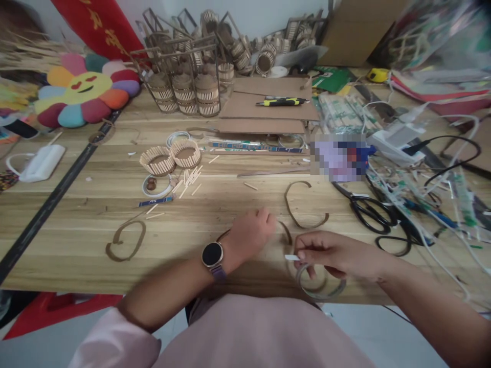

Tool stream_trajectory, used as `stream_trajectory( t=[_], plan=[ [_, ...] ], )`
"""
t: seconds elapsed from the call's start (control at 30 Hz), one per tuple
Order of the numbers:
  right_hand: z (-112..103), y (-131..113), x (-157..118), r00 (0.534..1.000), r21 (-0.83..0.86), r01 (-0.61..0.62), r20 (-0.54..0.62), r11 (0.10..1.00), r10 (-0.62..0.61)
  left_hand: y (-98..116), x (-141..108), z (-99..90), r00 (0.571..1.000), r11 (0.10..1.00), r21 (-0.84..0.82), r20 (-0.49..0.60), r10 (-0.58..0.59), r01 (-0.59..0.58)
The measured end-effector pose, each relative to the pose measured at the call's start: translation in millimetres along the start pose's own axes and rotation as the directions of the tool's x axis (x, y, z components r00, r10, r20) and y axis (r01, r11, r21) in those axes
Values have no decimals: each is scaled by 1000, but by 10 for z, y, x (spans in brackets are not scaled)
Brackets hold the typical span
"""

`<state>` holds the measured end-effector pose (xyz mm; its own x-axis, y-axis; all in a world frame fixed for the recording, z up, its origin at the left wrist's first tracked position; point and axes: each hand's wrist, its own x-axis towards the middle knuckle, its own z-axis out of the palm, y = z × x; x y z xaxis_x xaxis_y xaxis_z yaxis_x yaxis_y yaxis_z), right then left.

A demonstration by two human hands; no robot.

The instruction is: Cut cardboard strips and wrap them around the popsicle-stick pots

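Note:
My left hand (251, 232), with a watch (212, 254) on its wrist, is closed low over the wooden table. A thin brown strip (286, 233) shows on both sides of it and seems to run through its fingers, which are partly hidden. Just to the right, my right hand (333, 251) is closed on a roll of tape (324, 295). The ring hangs below the fingers, and a short white tape end (292, 257) sticks out from the fingertips toward the left hand. Beyond the hands lies another curved brown strip (307, 225).
Two round stick-sided cups (157, 161) stand left of centre beside loose small sticks (187, 181). A coiled brown strip (126, 240) lies at left. Black scissors (370, 212) and cables are at right. Finished lantern-like pieces (187, 92), cardboard (245, 110) and a flower cushion (86, 92) sit behind.

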<state>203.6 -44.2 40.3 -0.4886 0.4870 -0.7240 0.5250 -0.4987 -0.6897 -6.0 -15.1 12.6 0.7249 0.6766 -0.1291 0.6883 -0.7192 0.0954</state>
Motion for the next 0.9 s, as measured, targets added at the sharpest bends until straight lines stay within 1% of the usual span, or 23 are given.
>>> stream_trajectory(
  t=[0.07,0.1,0.2,0.3,0.4,0.47,0.53,0.57,0.6,0.67,0.7,0.77,0.83,0.9],
  plan=[
    [-58,28,-96,999,26,12,-52,1000,-11,76,-1,56,1000,999,31,-20,-16,16],
    [-78,35,-133,997,38,20,-74,999,-17,122,-16,84,1000,999,40,-13,-3,3],
    [-88,29,-162,992,72,39,-119,997,-30,254,-90,149,995,994,48,9,97,-98],
    [-51,2,-50,984,121,87,-165,989,-66,339,-155,194,987,986,53,-23,159,-157],
    [-30,-4,139,973,182,126,-216,975,-86,362,-208,258,987,990,58,-90,133,-128],
    [-41,9,247,972,200,120,-223,972,-74,333,-273,328,980,992,57,-158,119,-111],
    [-70,32,311,976,186,100,-211,977,-59,264,-388,419,964,993,59,-244,110,-98],
    [-88,45,324,978,167,89,-200,982,-55,218,-462,470,951,995,63,-294,92,-76],
    [-108,59,327,981,145,80,-189,986,-51,168,-543,520,943,998,62,-328,50,-31],
    [-150,87,310,984,90,58,-174,994,-41,73,-704,611,931,998,49,-366,-18,38],
    [-171,100,295,985,62,43,-172,997,-32,34,-772,644,931,998,40,-364,-25,42],
    [-208,116,260,985,10,11,-174,1000,-9,-18,-862,681,932,999,29,-363,-3,15],
    [-235,117,226,984,-39,-18,-178,999,10,-36,-884,681,920,999,42,-390,40,-25],
    [-250,105,201,984,-77,-35,-175,996,21,-30,-860,662,899,997,68,-431,74,-49]
  ],
)
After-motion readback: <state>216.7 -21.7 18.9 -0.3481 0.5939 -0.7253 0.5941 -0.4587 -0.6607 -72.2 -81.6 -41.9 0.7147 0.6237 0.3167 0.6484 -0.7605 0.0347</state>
